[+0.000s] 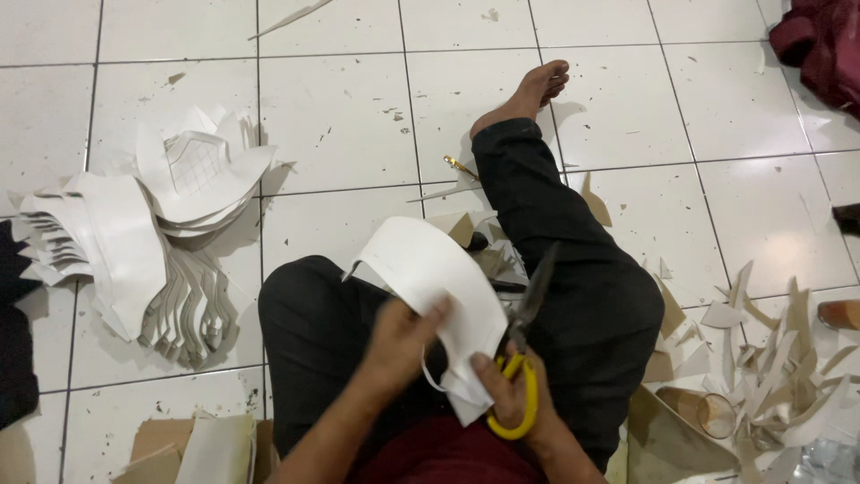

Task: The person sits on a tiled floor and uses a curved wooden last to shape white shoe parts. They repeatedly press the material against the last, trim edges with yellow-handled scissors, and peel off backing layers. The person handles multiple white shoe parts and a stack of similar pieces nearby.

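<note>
White floor tiles [340, 99] lie under my crossed legs. My left hand [400, 345] pinches a curved white card cutout [434, 278] between thumb and fingers. My right hand [512, 394] grips yellow-handled scissors [522, 358], blades open just right of the card. Beyond my left fingers sits a stack of white cutouts [152, 233]; card scraps [770, 358] lie right.

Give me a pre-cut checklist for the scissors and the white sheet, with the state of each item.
1. Left hand grips the white sheet: ok.
2. Right hand sits in the yellow handles of the scissors: ok.
3. Blades lie at the sheet's right edge: ok.
4. Left fingers are away from the blades: ok.
5. Blades point away from the body, though over the leg: not ok.
6. Cut line marked on the sheet: cannot tell.
</note>
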